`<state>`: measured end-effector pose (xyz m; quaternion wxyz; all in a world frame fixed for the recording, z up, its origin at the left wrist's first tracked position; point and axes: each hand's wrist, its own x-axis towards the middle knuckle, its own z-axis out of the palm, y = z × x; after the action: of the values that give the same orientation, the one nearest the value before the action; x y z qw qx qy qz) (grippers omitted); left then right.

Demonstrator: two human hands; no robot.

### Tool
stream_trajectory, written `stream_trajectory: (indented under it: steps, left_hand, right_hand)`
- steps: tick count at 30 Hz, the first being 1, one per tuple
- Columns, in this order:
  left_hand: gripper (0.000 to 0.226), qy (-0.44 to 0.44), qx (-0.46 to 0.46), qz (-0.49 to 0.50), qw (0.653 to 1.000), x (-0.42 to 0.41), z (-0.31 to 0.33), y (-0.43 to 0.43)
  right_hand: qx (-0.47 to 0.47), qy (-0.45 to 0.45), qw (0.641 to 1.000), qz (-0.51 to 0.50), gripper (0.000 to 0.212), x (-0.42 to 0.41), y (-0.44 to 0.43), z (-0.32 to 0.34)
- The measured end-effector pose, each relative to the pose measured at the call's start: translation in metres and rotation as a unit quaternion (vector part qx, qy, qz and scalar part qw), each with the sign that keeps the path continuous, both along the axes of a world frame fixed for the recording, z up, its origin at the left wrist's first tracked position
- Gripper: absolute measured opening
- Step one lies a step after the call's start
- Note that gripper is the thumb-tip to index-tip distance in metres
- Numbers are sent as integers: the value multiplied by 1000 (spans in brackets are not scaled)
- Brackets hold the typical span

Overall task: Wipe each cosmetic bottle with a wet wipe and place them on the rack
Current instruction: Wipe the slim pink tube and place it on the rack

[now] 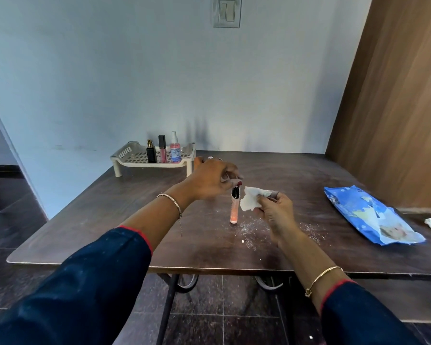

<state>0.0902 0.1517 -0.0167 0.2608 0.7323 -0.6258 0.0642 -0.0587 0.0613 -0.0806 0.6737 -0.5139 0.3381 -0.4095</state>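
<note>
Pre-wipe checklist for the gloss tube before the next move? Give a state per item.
1. Tube secured: left hand pinches the black cap of the pink gloss tube, which is upright on the table. Ok.
2. Wipe ready: right hand grips the wet wipe. Ok.
3. Wipe touching tube: the wipe is right beside the cap, but contact is unclear. Cannot tell.
4. Rack room: three bottles stand on the rack, and bare grid shows to their left. Ok.
5. Clean surface under tube: white specks are scattered near its base. Not ok.
</note>
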Motion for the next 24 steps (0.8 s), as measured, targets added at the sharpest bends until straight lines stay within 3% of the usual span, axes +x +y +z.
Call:
stream_trajectory:
  steps: [4,9,13,17,22,24]
  left_hand:
    - [13,11,-3,8,1000,2,0,4]
    - [43,33,19,24,999,1,5,9]
    - [53,67,26,31,997,-1,5,7]
    - [50,98,25,31,994,-6,6,7]
    - [51,117,20,42,992,-4,5,5]
    - [49,126,23,37,991,-4,4,5]
  right_hand:
    - [-13,4,1000,19,16,1,1,2]
    - [-28,-24,998,55,18,6,7,10]
    - [-86,-30,992,86,3,13,17,11]
    - [-191,-6,980,58,32,22,30,-1]
    - [-314,67,947,-31,15,30,31,-7]
    - [-312,60,947,-42,22,31,28,-8]
